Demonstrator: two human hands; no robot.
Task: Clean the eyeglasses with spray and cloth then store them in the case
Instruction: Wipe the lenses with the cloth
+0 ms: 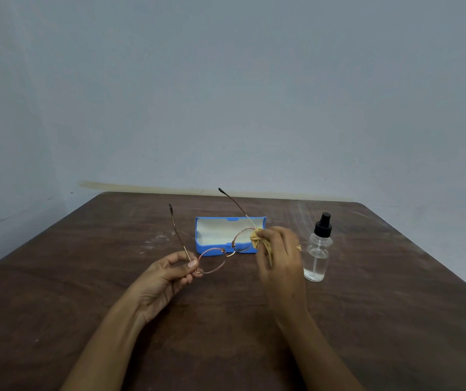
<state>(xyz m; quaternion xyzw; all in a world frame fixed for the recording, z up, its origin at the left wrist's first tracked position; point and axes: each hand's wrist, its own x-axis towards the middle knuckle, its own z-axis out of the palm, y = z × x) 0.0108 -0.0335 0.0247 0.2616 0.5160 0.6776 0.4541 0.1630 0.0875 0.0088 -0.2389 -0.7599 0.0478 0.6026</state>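
The left hand (167,273) pinches the eyeglasses (220,256) at the left hinge and holds them above the table (85,277). Behind them the blue case (226,235) lies open. The right hand (279,249) presses the yellow cloth (257,237) on the right lens; the spray bottle (318,249) stands just beside

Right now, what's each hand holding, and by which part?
Left hand pinches the eyeglasses at the frame corner by one temple hinge. Right hand grips the bunched cloth against the other lens.
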